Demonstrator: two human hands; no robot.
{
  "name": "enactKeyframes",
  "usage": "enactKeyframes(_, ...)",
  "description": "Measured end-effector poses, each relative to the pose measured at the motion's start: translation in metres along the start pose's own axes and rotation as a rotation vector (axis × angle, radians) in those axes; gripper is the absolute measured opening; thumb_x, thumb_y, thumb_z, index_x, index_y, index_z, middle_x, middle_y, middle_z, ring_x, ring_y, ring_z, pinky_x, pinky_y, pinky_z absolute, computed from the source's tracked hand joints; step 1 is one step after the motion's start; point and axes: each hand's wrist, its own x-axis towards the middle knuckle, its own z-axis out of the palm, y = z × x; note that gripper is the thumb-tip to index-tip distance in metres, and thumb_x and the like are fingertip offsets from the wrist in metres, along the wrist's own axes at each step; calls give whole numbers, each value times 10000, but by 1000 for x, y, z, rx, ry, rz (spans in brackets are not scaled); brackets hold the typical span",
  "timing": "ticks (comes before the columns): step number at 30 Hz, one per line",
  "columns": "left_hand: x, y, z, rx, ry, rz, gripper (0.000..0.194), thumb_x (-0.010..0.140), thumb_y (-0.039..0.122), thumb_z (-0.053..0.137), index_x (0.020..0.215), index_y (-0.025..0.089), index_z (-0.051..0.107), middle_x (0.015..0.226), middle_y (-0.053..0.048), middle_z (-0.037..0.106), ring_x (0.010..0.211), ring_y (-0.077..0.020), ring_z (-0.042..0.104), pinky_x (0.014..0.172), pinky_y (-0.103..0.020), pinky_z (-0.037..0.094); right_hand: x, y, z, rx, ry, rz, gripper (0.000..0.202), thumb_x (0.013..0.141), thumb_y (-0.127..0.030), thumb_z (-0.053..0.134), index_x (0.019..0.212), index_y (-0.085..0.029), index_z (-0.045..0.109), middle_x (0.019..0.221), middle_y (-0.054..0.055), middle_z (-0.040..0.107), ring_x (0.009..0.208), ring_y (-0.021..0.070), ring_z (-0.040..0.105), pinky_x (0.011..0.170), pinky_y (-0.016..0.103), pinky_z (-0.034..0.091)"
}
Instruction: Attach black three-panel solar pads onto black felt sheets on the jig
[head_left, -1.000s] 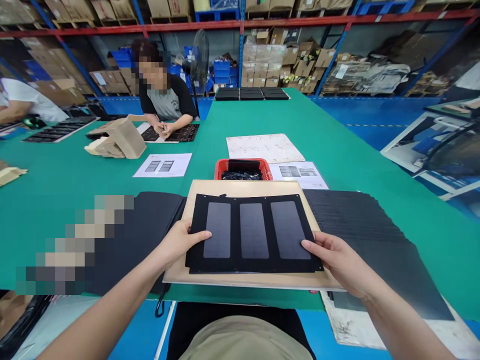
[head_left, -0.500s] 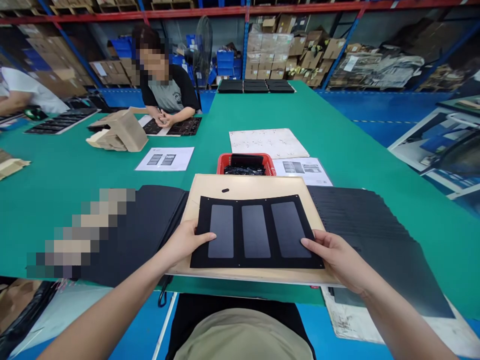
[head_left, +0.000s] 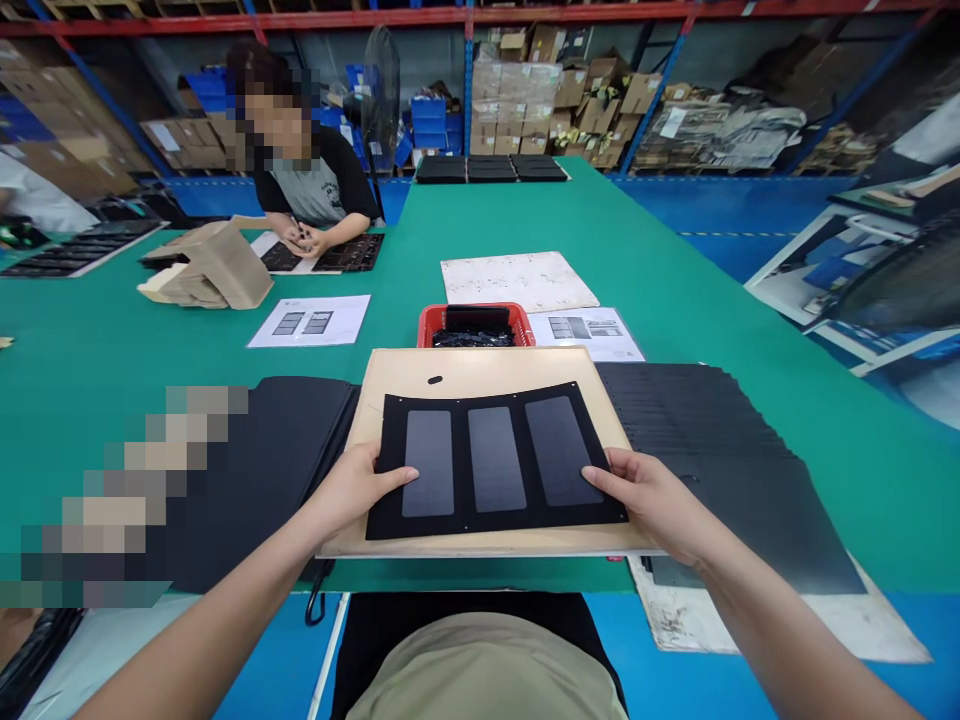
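A black solar panel sheet (head_left: pixel 461 462) with three dark grey rectangles lies between my hands, over a pale wooden board (head_left: pixel 480 365). My left hand (head_left: pixel 362 487) grips its left edge, thumb on top and fingers underneath. On the right edge, my right hand (head_left: pixel 651 497) pinches the sheet in the same way. The sheet bows slightly, and its right side sits a little higher than its left. A small black oval piece (head_left: pixel 435 380) rests on the board behind the sheet.
Black folded sheets (head_left: pixel 262 480) lie left of the board, and a stack of dark sheets (head_left: pixel 735 470) right of it. Behind stand a red basket (head_left: pixel 424 325) of small black pieces, printed papers (head_left: pixel 309 321) and a white board (head_left: pixel 517 280). A co-worker (head_left: pixel 319 185) sits across the table.
The camera view has turned slightly right, so the scene sits further left. The panel's right side is tilted up a little more. Both hands keep their hold.
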Motion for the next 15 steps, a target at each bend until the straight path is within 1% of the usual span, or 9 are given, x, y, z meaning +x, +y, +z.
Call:
enactKeyframes(3, 0, 0, -1, 7, 10, -13, 560, 591, 554, 747, 1000, 177, 681, 1047, -85, 720, 977, -329, 662, 827, -407, 555, 0, -3, 1, -67, 34, -36, 383, 712, -574, 664, 647, -209, 569, 624, 6, 560, 633, 198, 535, 590, 326, 446)
enactKeyframes(5, 1, -1, -1, 34, 3, -14, 554, 611, 560, 732, 1011, 181, 676, 1060, -84, 716, 980, -322, 661, 824, -398, 555, 0, -4, 2, -119, 60, -54, 415, 724, -567, 644, 586, -218, 469, 569, -24, 462, 564, 157, 454, 533, 294, 375)
enactKeyframes(7, 1, -1, -2, 73, -5, -15, 530, 640, 564, 710, 1011, 188, 671, 1062, -82, 715, 978, -315, 662, 811, -389, 557, 0, -3, 2, -169, 77, -58, 453, 739, -565, 621, 569, -228, 370, 548, -51, 346, 522, 126, 348, 501, 273, 288)
enactKeyframes(9, 1, -1, -3, 119, 0, -16, 504, 644, 573, 699, 974, 193, 675, 1031, -82, 724, 952, -319, 669, 787, -389, 559, 1, 0, 2, -201, 77, -57, 464, 753, -564, 594, 585, -231, 319, 569, -63, 269, 523, 113, 274, 502, 267, 225)
enactKeyframes(13, 3, 1, -3, 179, 32, -2, 495, 619, 598, 697, 907, 197, 681, 977, -86, 735, 915, -330, 676, 759, -388, 556, 3, 4, 2, -222, 72, -73, 432, 770, -532, 559, 615, -231, 290, 607, -61, 241, 552, 113, 251, 523, 270, 199)
enactKeyframes(15, 3, 2, -3, 188, 29, -6, 497, 612, 606, 695, 895, 197, 681, 965, -86, 737, 903, -329, 678, 747, -384, 555, 3, 5, 2, -229, 75, -66, 422, 763, -522, 556, 616, -232, 288, 606, -60, 246, 555, 114, 258, 524, 271, 200)
